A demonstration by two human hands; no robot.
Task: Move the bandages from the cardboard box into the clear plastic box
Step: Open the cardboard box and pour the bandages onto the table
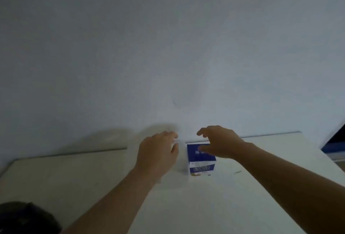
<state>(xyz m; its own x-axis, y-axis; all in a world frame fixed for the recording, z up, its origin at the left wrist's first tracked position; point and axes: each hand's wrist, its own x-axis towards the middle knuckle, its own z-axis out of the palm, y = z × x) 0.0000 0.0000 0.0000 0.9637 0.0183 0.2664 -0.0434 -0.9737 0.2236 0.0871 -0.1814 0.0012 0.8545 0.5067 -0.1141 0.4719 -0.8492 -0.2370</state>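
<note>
While the right hand [220,142] hovered, its grip spread open, over the seemingly unopened blue cardboard box [202,161] on the desk [74,177], the left hand [158,151] was too blurred to judge, and no bandages showed, so the transfer looked unstarted.

Dim, even light: plain grey-blue wall [168,37] behind white desk [74,177], dark blue-striped shape [335,145] far right

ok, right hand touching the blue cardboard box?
Cannot tell. Head view: right hand spread over blue cardboard box, thumb overlaps its top; blur hides contact.
</note>
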